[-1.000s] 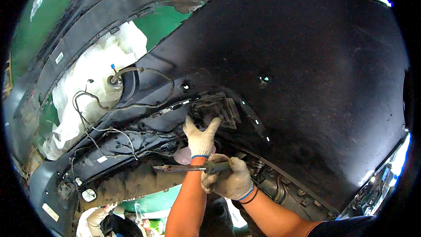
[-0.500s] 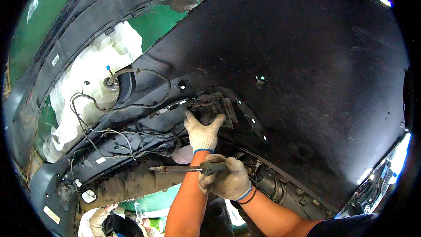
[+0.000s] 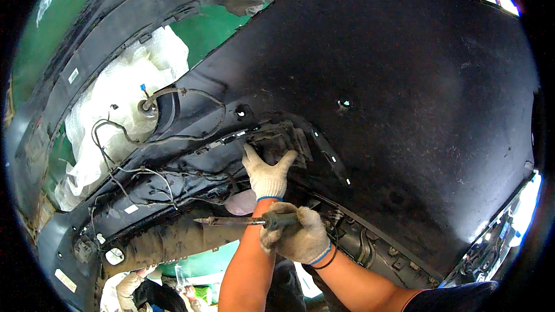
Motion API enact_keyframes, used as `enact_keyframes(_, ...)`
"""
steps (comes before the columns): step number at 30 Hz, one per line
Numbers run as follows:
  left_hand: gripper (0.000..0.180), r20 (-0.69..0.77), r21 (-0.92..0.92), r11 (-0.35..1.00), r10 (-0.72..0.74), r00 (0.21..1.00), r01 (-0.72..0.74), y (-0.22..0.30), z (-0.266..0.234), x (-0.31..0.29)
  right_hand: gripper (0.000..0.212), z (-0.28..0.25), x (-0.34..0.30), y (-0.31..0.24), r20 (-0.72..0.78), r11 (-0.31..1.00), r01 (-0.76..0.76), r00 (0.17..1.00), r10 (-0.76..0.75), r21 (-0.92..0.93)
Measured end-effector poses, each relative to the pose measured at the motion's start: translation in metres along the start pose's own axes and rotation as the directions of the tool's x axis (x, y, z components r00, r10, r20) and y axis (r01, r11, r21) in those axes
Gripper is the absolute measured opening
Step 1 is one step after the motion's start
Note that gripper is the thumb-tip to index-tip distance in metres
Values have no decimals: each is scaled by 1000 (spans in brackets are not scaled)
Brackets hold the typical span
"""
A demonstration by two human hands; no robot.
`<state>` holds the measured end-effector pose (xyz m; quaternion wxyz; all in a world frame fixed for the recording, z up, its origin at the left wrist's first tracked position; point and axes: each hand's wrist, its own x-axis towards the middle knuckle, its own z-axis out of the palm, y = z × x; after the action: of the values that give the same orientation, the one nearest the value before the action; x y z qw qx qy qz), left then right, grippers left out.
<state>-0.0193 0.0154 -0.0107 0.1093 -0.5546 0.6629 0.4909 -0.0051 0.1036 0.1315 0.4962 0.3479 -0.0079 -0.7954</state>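
My right hand, in a knitted work glove, is closed around the dark green handle of a soldering iron. Its metal shaft and pointed tip reach left across my left forearm, and a black cord hangs by the wrist. Further up, my left hand, gloved too, rests at a recess on the inner side of a large black car bumper cover. Two of its digits are spread apart against the dark plastic; the rest are hidden. A squarish plastic bracket sits beside the left hand.
A wiring harness loops over the bumper's left part. White foam wrap lies behind it on a green surface. At lower left, a person's sleeve shows below the bumper edge. Hoses run at the lower right.
My hands keep nearly the same positions. The soldering iron has shifted very slightly left, and the whole view has moved a little.
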Motion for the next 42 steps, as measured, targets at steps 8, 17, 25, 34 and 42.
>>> enact_keyframes(8,141,-3,-52,998,-39,999,39,4,-1,-2,65,0,0,1,-23,999,-34,999,34,-15)
enact_keyframes(17,140,56,-60,995,-74,996,77,7,-6,-25,65,1,0,2,-57,997,-31,998,27,-67)
enact_keyframes(25,140,64,-5,999,-51,997,51,8,-10,-14,65,-2,-5,5,-117,998,-55,992,53,-14)
enact_keyframes(34,141,36,-10,1000,-12,999,12,15,-9,-5,61,-3,-1,2,-77,993,-14,997,5,-121)
enact_keyframes(42,142,42,14,1000,26,999,-27,10,-8,-3,59,1,0,4,-107,996,-30,994,21,-81)
